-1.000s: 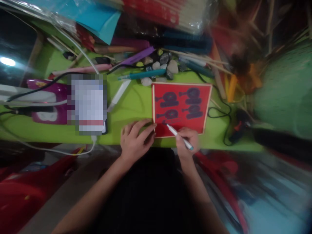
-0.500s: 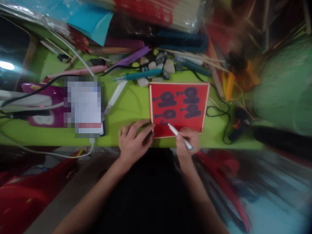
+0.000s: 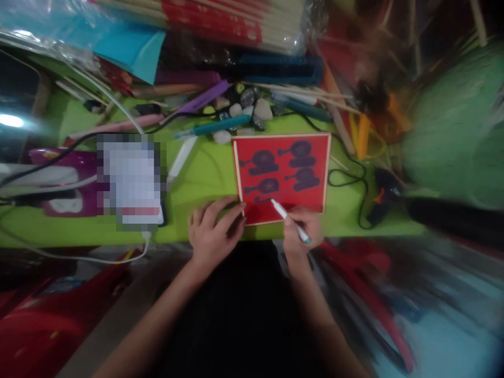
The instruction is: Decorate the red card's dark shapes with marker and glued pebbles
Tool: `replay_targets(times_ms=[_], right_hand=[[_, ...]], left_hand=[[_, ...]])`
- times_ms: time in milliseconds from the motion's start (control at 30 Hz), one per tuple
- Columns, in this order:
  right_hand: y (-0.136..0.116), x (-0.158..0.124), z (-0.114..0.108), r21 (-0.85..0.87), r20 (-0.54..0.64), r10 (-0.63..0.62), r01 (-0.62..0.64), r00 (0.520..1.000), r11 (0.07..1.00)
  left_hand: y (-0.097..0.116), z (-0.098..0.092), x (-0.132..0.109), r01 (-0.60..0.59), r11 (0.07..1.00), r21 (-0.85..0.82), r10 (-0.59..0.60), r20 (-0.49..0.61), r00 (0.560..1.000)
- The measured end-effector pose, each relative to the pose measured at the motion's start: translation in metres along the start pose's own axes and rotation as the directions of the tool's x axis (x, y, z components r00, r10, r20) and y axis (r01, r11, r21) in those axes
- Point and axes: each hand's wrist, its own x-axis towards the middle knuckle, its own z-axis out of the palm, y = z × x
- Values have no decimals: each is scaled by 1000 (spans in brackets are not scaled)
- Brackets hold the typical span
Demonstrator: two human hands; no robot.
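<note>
- your right hand pinches a slim white marker with a teal butt end; its long axis slants, tip forward and left, teal end back toward you.
- the tip is at a short dark stroke on the red rectangular panel with pale edging, which lies before you on the green desk.
- that panel carries four dark rounded motifs above the stroke.
- your left hand is loosely spread, fingertips at the panel's left edge.
- at the back, clear plastic packaging holds thin pale sticks.
</note>
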Motion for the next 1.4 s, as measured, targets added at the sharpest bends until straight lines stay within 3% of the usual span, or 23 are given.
replay_targets(times_ms=[1000, 1400], right_hand=[[-9, 6, 6, -52, -231, 20, -33, 973, 998], [-2, 1, 3, 31, -136, 38, -34, 990, 999]], left_hand=[[-2, -1, 1, -14, 1000, -23, 14, 6, 1000], [-1, -2, 2, -25, 1000, -15, 25, 2, 1000]])
